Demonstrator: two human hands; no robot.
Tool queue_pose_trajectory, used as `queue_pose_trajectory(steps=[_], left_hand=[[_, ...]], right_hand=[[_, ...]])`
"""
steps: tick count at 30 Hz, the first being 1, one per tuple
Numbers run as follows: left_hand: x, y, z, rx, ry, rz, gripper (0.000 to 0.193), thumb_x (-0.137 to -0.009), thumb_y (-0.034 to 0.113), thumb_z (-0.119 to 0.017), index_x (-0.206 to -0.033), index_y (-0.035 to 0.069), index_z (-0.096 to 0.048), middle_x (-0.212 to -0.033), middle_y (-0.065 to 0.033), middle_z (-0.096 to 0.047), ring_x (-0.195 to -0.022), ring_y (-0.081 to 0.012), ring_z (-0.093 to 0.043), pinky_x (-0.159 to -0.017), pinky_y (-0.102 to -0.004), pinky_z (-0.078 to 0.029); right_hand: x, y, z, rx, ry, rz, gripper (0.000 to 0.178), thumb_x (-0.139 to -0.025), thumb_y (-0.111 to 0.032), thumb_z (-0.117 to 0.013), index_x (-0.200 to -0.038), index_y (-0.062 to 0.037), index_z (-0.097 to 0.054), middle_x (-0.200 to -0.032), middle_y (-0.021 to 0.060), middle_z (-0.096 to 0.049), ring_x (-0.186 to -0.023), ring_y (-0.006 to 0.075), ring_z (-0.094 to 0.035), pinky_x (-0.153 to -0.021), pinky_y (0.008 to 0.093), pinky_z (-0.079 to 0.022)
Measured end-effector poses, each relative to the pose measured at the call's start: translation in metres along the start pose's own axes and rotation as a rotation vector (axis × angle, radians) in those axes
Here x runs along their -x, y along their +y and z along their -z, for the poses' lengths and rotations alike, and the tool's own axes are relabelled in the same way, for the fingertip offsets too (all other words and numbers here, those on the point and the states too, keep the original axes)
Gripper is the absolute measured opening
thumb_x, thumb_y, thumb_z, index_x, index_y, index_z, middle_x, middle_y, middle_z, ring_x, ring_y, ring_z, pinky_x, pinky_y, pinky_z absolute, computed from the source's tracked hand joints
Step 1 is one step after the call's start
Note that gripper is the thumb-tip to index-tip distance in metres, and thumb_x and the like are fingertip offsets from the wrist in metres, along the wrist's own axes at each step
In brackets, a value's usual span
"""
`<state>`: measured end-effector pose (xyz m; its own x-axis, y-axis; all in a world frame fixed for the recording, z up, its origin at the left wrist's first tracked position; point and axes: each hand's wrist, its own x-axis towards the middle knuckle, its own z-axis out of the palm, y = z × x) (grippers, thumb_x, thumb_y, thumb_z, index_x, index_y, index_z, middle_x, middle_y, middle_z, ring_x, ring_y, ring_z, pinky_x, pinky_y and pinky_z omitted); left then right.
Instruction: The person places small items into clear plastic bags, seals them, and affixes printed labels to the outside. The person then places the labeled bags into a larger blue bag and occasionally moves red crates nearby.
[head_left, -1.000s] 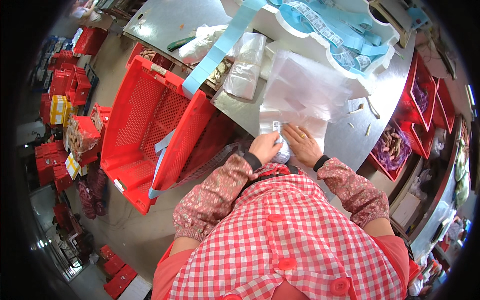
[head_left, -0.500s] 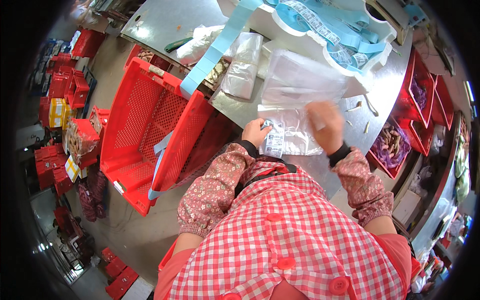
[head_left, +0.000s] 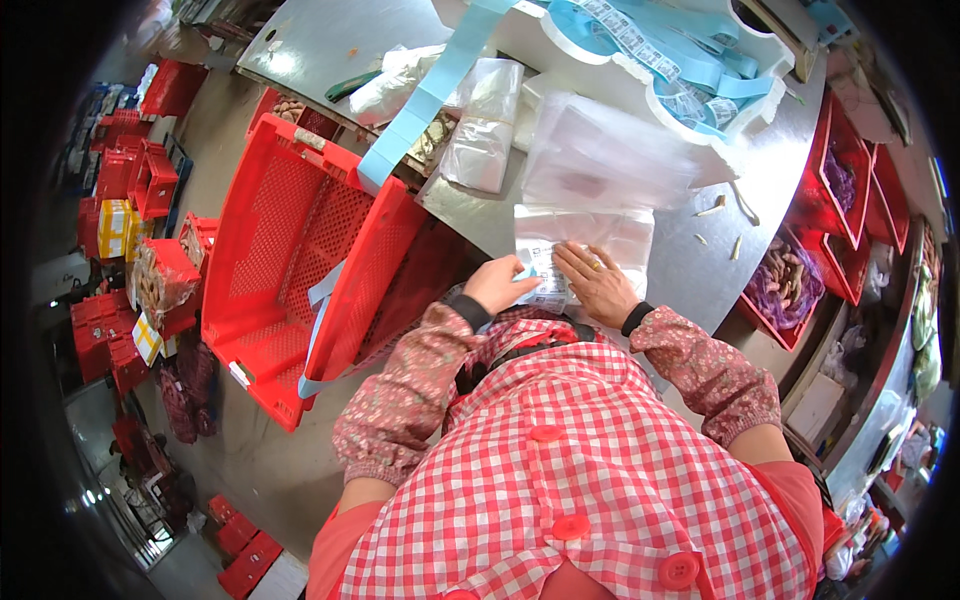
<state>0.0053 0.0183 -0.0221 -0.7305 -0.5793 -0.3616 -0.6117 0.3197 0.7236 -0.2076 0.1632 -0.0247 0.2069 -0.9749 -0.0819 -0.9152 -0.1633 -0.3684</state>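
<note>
On the near edge of the metal table lies a stack of clear plastic bags (head_left: 630,225), its far part lifted and blurred. My right hand (head_left: 598,284) is laid flat on the near part, fingers stretched out over white printed labels (head_left: 550,287). Just left of it, my left hand (head_left: 497,286) is closed, pinching a small piece of light blue label backing (head_left: 526,272) between thumb and fingertips. Part of the labels is hidden under the right hand.
A white foam box (head_left: 600,65) beyond the bags holds coiled blue label strip (head_left: 680,50); one length (head_left: 430,95) hangs toward a red crate (head_left: 330,250) at left. Bundled bags (head_left: 484,130) lie beside it. Red crates of produce (head_left: 785,280) stand at right. Scraps dot the metal table (head_left: 745,215).
My right hand has come down and left from above the bags onto the labels. My left hand has shifted slightly left and nearer. The bags' far part has lifted.
</note>
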Motion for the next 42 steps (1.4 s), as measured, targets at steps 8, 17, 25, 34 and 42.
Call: queue_pose_trajectory(steps=[8,17,25,34,42], left_hand=[[0.021,0.04,-0.014,-0.089,0.131,0.01,0.03,-0.089,0.028,-0.068,-0.103,0.002,-0.061,-0.084,-0.0237,-0.066,-0.081,-0.0435,-0.064,-0.066,-0.0519,-0.047],[0.006,0.043,0.022,0.262,0.095,-0.221,0.022,-0.086,0.019,-0.073,-0.094,-0.001,-0.069,-0.081,-0.0107,-0.065,-0.075,-0.0211,-0.063,-0.07,-0.0322,-0.048],[-0.055,0.007,-0.04,-0.004,0.216,0.05,0.029,-0.087,0.031,-0.069,-0.094,0.003,-0.071,-0.099,-0.0209,-0.068,-0.094,-0.0407,-0.064,-0.081,-0.0493,-0.05],[-0.011,-0.02,-0.007,0.129,0.022,0.078,0.018,-0.093,0.014,-0.065,-0.097,-0.003,-0.061,-0.079,-0.0113,-0.067,-0.072,-0.0142,-0.062,-0.066,-0.0307,-0.05],[-0.006,0.029,-0.013,-0.161,-0.037,0.044,0.037,-0.083,0.036,-0.073,-0.098,0.002,-0.066,-0.089,-0.0215,-0.069,-0.086,-0.039,-0.066,-0.076,-0.046,-0.051]], right_hand=[[0.007,0.009,-0.008,-0.068,0.103,-0.03,0.066,-0.092,-0.018,-0.061,-0.152,-0.0086,-0.037,-0.16,0.0073,-0.034,-0.149,0.0212,-0.028,-0.121,0.0421,-0.023],[-0.033,0.036,0.097,-0.515,0.634,-0.501,0.01,-0.09,-0.006,-0.063,-0.097,-0.0039,-0.069,-0.098,0.011,-0.067,-0.09,0.0294,-0.065,-0.079,0.041,-0.051],[-0.018,-0.013,0.071,-0.304,0.236,0.016,0.036,-0.089,-0.018,-0.067,-0.122,-0.0059,-0.061,-0.125,0.015,-0.061,-0.114,0.0335,-0.059,-0.096,0.0443,-0.047],[0.004,0.0,-0.011,-0.043,0.073,0.014,0.064,-0.093,-0.02,-0.058,-0.151,-0.0057,-0.037,-0.157,0.0104,-0.037,-0.148,0.0233,-0.031,-0.121,0.0438,-0.024],[0.003,-0.002,-0.006,-0.003,0.04,-0.003,0.067,-0.091,-0.018,-0.06,-0.151,-0.0038,-0.035,-0.158,0.0114,-0.036,-0.149,0.0241,-0.029,-0.121,0.0439,-0.022]])
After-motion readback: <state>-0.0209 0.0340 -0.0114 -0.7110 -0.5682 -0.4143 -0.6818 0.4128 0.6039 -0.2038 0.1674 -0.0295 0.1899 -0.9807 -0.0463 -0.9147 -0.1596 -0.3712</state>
